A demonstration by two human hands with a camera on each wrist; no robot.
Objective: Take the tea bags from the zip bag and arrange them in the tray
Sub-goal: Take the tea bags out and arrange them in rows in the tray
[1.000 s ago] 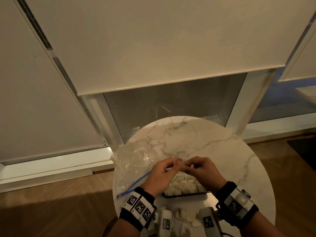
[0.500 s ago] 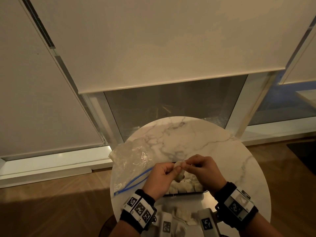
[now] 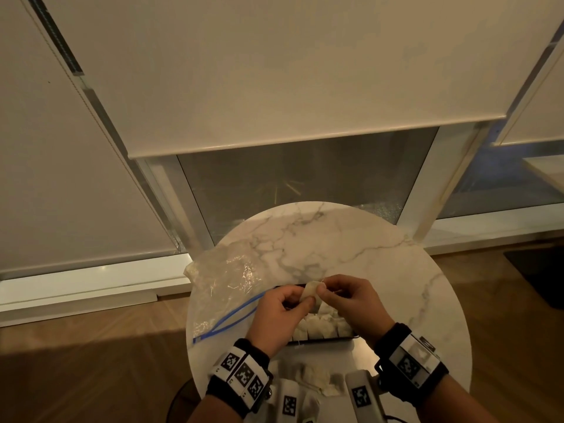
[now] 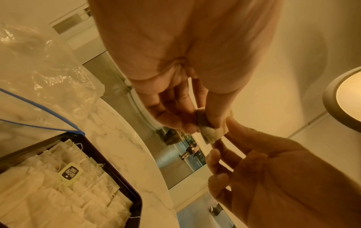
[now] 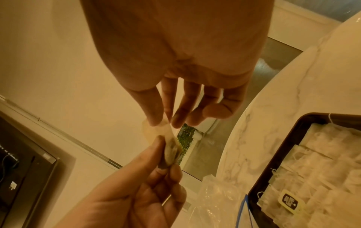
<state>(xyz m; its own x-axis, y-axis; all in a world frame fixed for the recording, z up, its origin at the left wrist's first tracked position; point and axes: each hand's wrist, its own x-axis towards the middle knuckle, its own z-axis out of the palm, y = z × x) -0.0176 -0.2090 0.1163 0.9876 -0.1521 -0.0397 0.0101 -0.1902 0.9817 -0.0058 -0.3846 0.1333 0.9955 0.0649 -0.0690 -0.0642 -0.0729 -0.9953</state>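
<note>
Where a thin string was stretched earlier, both hands' fingers (image 3: pixel 309 301) now pinch a tea bag (image 3: pixel 310 294).

The desk's (image 3: pixel 351 239) far half lies bare. The zip bag (image 3: pixel 225 288) covers its left edge. The tray (image 4: pixel 117 174), packed with tea bags (image 4: pixel 58 192), fills the near middle.

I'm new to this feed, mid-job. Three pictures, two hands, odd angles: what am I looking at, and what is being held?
No robot here: a person's bare hands, with cameras on the head and on each wrist. The head view looks down on a round marble table. The wrist views look along each hand from below. The left hand and right hand pinch one tea bag between them, above a dark tray nearly full of tea bags. A clear zip bag with a blue seal lies open to the left of the tray. Each grip is fingertips only.
</note>
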